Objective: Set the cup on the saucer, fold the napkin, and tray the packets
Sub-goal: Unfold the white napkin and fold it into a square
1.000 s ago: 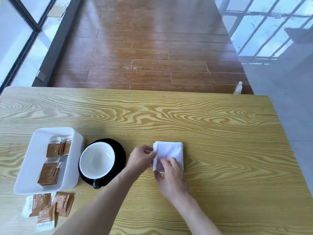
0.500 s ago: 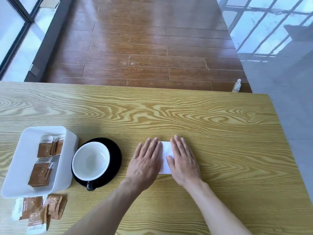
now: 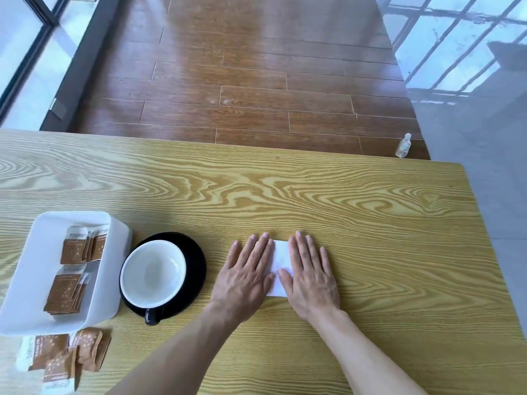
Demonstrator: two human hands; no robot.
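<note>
A white napkin, folded small, lies flat on the wooden table. My left hand and my right hand rest flat on it side by side, fingers stretched out, covering most of it. To the left a cup, white inside and black outside, stands on a black saucer. Further left a white tray holds several brown packets. More brown packets lie loose on the table in front of the tray.
The table's far edge and right edge border a wooden floor and grey tiles. A small clear bottle lies on the floor beyond the table's far right corner. Glass walls run along both sides.
A second ago both hands pinched the napkin's near edge. Now they lie flat on the napkin, pressing it down, and it looks narrower. The view has shifted slightly.
</note>
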